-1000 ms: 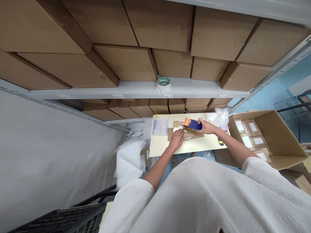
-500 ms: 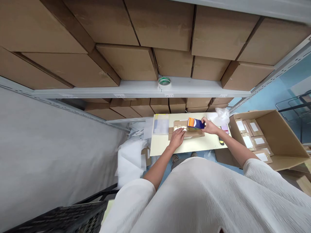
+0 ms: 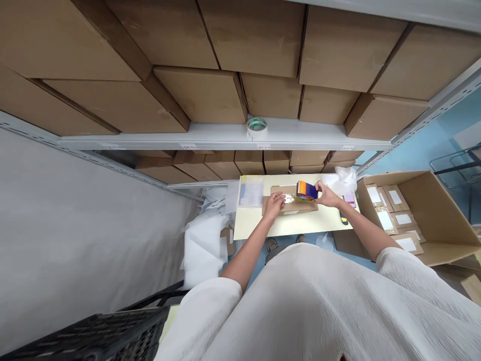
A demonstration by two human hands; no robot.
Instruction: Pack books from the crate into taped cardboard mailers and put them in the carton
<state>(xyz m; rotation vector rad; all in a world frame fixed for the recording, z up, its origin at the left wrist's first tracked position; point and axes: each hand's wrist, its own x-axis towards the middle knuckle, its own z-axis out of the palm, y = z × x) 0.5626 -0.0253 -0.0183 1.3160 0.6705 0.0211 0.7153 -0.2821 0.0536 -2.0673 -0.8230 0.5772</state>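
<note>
A small cardboard box (image 3: pixel 277 206) lies flat on a pale yellow tabletop, with shiny clear tape across its top. My right hand (image 3: pixel 326 195) grips a dark blue and orange tape dispenser (image 3: pixel 307 190), which sits over the right part of the box. On the box's left part rests my left hand (image 3: pixel 274 204), its fingers stretched out beside the shiny tape and holding nothing. How the tape leaves the dispenser is too small to make out.
To the right stands a large open carton (image 3: pixel 443 210) with several small labelled boxes inside. A yellow-black cutter (image 3: pixel 343 218) lies near the table's right edge. Ahead, a shelf holds cartons and a tape roll (image 3: pixel 257 127). White wrapping sheets (image 3: pixel 205 245) hang at left.
The tape dispenser has shifted right along the box in my right hand and tipped more upright. My left hand has slid slightly left and up on the box.
</note>
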